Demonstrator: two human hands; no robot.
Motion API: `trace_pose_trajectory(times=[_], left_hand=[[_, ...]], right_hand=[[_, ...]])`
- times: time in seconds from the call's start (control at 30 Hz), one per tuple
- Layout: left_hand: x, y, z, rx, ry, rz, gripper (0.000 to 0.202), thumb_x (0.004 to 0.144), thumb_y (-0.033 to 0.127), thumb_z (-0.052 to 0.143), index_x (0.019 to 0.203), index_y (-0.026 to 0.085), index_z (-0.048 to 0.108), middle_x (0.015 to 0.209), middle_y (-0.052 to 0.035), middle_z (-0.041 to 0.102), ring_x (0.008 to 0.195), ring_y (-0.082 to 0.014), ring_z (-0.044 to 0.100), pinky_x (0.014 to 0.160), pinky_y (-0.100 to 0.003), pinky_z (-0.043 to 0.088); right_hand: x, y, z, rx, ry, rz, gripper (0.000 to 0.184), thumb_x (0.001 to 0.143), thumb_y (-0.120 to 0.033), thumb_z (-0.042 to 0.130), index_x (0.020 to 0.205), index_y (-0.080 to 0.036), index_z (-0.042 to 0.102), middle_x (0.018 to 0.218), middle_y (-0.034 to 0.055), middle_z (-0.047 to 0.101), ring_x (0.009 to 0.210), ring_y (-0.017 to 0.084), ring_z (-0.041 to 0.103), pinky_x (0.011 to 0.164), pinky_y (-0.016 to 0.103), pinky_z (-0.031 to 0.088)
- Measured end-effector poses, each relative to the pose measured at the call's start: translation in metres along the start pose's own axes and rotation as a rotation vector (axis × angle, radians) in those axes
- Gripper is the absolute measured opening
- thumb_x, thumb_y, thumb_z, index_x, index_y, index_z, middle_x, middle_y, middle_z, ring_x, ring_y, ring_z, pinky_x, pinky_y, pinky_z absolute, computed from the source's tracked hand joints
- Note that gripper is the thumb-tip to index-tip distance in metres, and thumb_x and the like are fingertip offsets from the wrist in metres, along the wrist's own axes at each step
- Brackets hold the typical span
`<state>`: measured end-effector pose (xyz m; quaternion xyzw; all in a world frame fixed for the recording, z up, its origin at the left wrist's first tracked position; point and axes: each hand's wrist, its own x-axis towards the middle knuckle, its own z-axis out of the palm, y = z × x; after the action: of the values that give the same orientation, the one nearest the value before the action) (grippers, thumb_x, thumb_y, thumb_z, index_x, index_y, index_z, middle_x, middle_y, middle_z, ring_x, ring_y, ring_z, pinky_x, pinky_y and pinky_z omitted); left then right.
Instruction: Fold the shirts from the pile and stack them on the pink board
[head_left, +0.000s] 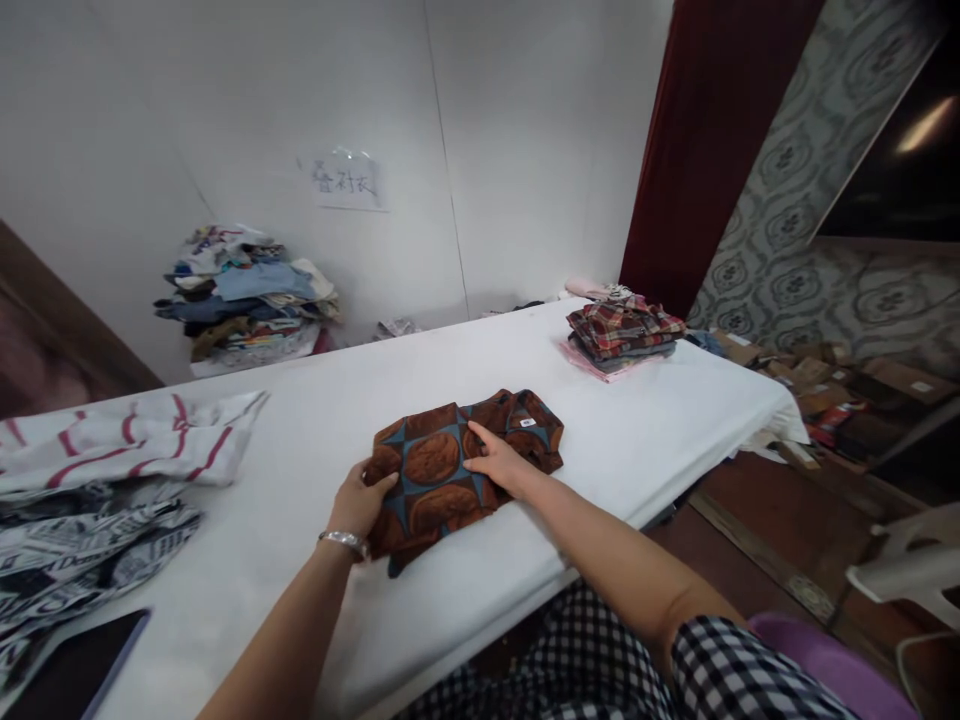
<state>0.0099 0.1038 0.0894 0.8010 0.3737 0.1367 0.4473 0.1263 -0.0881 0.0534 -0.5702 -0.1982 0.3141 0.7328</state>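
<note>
A brown shirt (431, 460) with a blue geometric pattern lies partly folded on the white-covered table. Its collar, with a small white label, points to the right. At the shirt's left edge my left hand (358, 510) pinches the fabric, thumb on top and the other fingers partly hidden; a silver bracelet sits on that wrist. My right hand (496, 462) rests on the middle of the shirt near the collar, thumb and index finger spread apart.
Folded plaid shirts (622, 330) are stacked at the far right of the table (480, 360). Loose striped cloth (127, 440), black-and-white printed cloth (90, 540) and a dark tablet-like device (79, 665) lie at left. A clothes heap (255, 295) stands against the wall.
</note>
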Motion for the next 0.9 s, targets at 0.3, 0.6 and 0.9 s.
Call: trace_pose_trajectory(times=[0.3, 0.6, 0.9], left_hand=[[-0.011, -0.003, -0.002, 0.109, -0.045, 0.028, 0.049, 0.075, 0.029, 0.062, 0.121, 0.015, 0.051, 0.112, -0.0122, 0.068, 0.101, -0.0247, 0.064, 0.089, -0.037, 0.050], [0.033, -0.004, -0.029, 0.531, 0.007, 0.363, 0.057, 0.081, 0.055, 0.043, 0.119, 0.015, 0.056, 0.122, -0.0151, 0.059, 0.100, -0.0269, 0.062, 0.086, -0.039, 0.049], [0.101, 0.058, 0.042, 0.547, -0.349, 0.606, 0.063, 0.071, 0.048, 0.062, 0.125, 0.017, 0.054, 0.135, -0.0136, 0.053, 0.125, -0.0288, 0.049, 0.106, -0.037, 0.035]], right_hand=[[-0.009, -0.008, 0.000, -0.227, 0.161, -0.073, 0.075, 0.067, -0.013, 0.065, 0.138, -0.026, 0.043, 0.124, 0.0072, 0.060, 0.105, 0.021, 0.060, 0.096, 0.041, 0.046], [-0.115, -0.010, -0.017, 0.007, 0.238, 0.107, 0.056, 0.071, -0.036, 0.071, 0.121, -0.021, 0.053, 0.105, 0.0091, 0.066, 0.082, 0.020, 0.067, 0.070, 0.036, 0.055], [-0.138, -0.025, 0.018, 0.567, 0.231, 0.369, 0.035, 0.066, -0.027, 0.080, 0.093, -0.017, 0.061, 0.111, 0.0096, 0.066, 0.104, 0.023, 0.062, 0.081, 0.037, 0.055]])
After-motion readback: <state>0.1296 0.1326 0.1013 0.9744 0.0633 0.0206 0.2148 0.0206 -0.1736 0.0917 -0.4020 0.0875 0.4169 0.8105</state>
